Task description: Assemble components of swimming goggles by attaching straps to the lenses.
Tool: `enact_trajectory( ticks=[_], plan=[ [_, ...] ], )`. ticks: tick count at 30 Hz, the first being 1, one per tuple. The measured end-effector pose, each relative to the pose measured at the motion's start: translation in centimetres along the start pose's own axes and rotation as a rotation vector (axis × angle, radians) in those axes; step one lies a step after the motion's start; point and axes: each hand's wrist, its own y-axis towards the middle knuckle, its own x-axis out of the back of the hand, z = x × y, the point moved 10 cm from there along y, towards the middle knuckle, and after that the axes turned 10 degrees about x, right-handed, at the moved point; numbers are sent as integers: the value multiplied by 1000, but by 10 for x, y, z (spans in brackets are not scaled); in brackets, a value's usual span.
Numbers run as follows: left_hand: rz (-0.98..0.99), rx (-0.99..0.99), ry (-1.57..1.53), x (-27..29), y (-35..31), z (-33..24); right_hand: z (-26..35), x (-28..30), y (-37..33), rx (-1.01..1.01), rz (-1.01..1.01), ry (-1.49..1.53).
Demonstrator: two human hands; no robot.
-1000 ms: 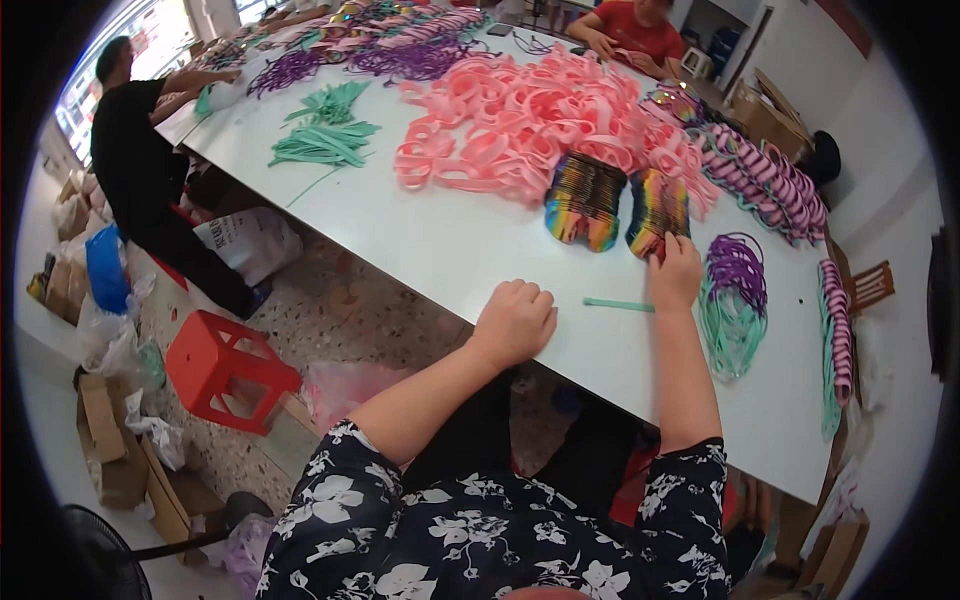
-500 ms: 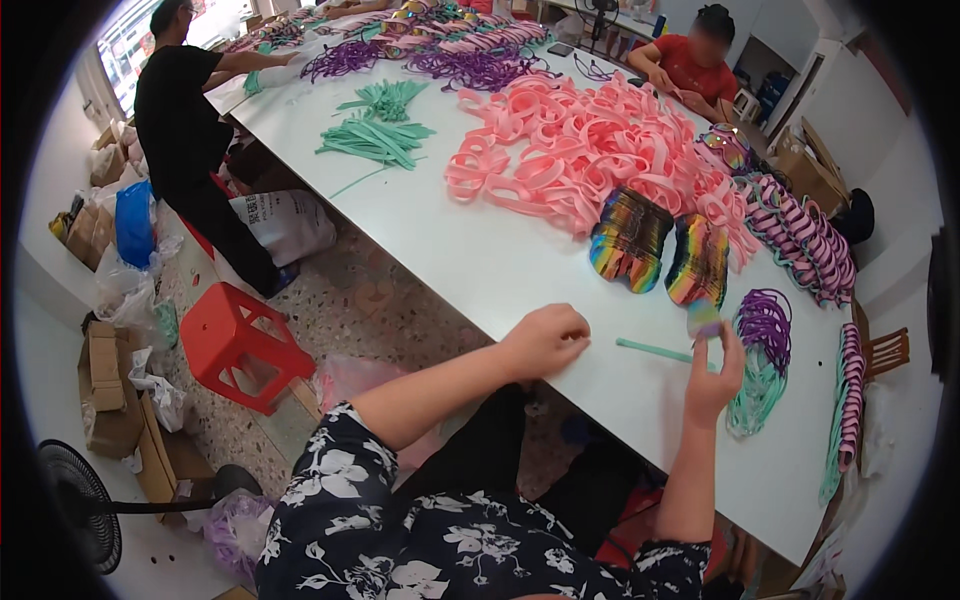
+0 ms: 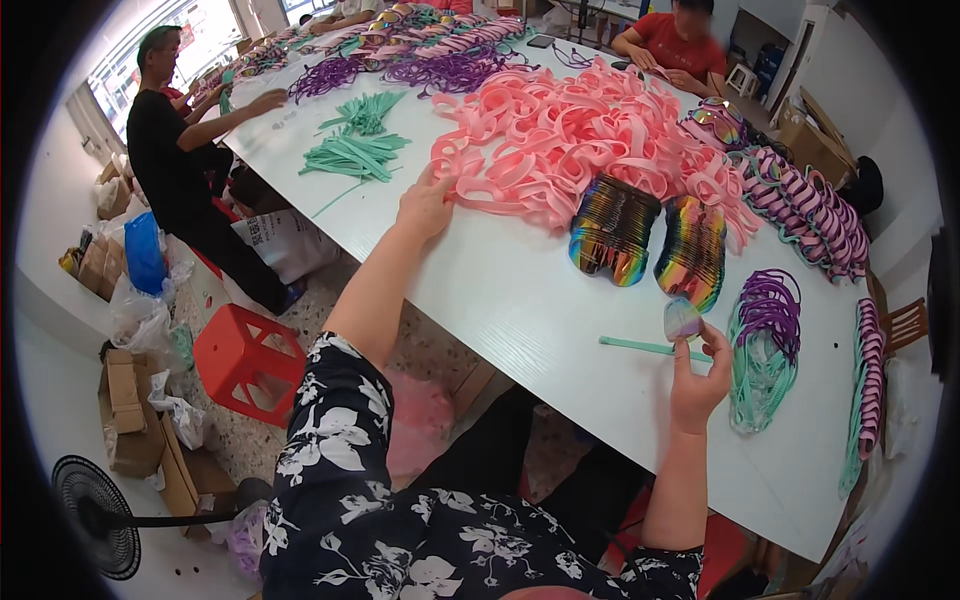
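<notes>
Between the thumb and fingers of my right hand [image 3: 703,372] is a small see-through iridescent lens [image 3: 683,318], held up above the table. Below it lies a narrow mint-green strip [image 3: 640,345], its right end passing behind this hand. My left hand [image 3: 427,208] reaches out, fingers stretched, to the left edge of a big heap of pink loops [image 3: 560,130]. Its fingertips touch or overlap the nearest loop; they are partly hidden. Two stacks of shiny rainbow lenses, a left stack [image 3: 615,232] and a right stack [image 3: 692,250], stand before the heap.
Right of my right hand lies a bundle of purple and mint cords [image 3: 765,350]. Rows of pink-and-mint assembled goggles [image 3: 805,215] line the right edge. Mint strips [image 3: 355,155] lie at the left. Two co-workers stand or sit across the table; a red stool [image 3: 250,365] is on the floor.
My left hand has moved from the near table edge, forward and left, to the pink heap. My right hand still holds the lens, now turned more toward view. The co-worker at left has withdrawn an arm.
</notes>
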Motion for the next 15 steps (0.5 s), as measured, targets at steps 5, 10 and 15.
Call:
enact_trajectory(
  ticks=[5,10,15],
  plan=[
    [-88,65,-92,20,20,-10,-8,3,-1,-43,0,19],
    [-402,73,-300,79,39,-2,-10,0,-1,-37,-9,15],
    [-388,50,-701,118,26,-55,-20,3,-4,-79,-12,7]
  ],
)
